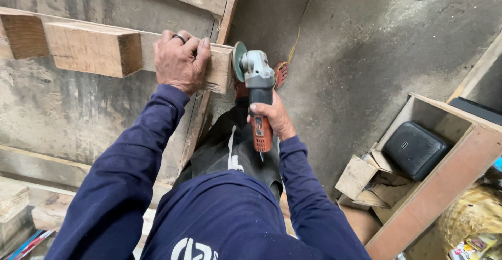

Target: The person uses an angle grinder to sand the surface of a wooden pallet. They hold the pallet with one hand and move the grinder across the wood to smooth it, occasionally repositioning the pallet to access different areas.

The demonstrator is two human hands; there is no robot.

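- The person's left hand (180,61) presses down on a pale wooden beam (94,48) near its cut end, fingers (183,43) curled together over the top edge and clamped on the wood; a dark ring sits on one finger
- The beam lies across a worn grey surface (73,108), and its end reaches past the surface's edge, over the concrete floor (366,45)
- The right hand (272,116) grips the red handle of an angle grinder (256,82), fingers wrapped shut around the body; the grey head and its disc (239,60) stand upright just beside the beam's end face, and whether the disc touches the wood cannot be told
- To do this well, the disc should probably meet the end grain flat and lightly, moved evenly across so that no hollow is cut
- The holding hand sits near the disc; it looks safer shifted a little further along the beam, away from the end
- A yellow cord (295,40) trails over the floor behind the tool, by a foot in a red sandal (281,73), and is best kept clear of the disc
- A second block (23,35) rests beside the beam at the far left
- To the right an open wooden crate (444,181) holds a black case (415,150) and wood offcuts (361,179), well apart from the work
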